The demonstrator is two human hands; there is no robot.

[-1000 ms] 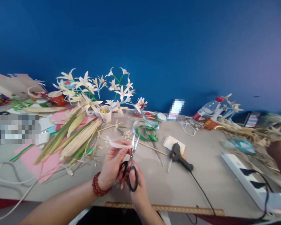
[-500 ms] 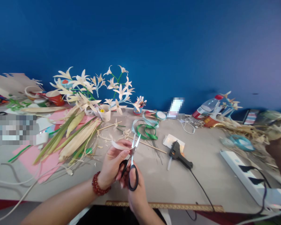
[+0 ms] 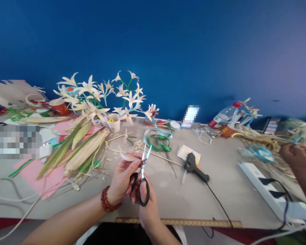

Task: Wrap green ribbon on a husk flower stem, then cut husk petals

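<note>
Between its thumb and fingers, my left hand [image 3: 124, 177] pinches a pale strip of corn husk [image 3: 129, 157], whose free end points left. My right hand [image 3: 148, 204] has its fingers in the black handles of a pair of scissors [image 3: 143, 170]. The blades point away from me, slightly parted, and lie beside the right end of the strip. Whether they touch the husk I cannot tell. Beyond the blades lies a coil of green ribbon [image 3: 159, 143]. To the left are several corn husks [image 3: 88, 153] on pink paper [image 3: 43, 177].
White husk flowers [image 3: 95, 107] stand at the back left by a paper cup [image 3: 114, 123]. A glue gun [image 3: 193, 166] with its cord lies right of my hands, near a white power strip [image 3: 261, 190]. Another person's hand [image 3: 294, 158] is at the far right, by blue ribbon [image 3: 261, 153].
My hands and the scissors stay almost in place; the blades shift very slightly. The other person's hand at the far right has moved further into view.
</note>
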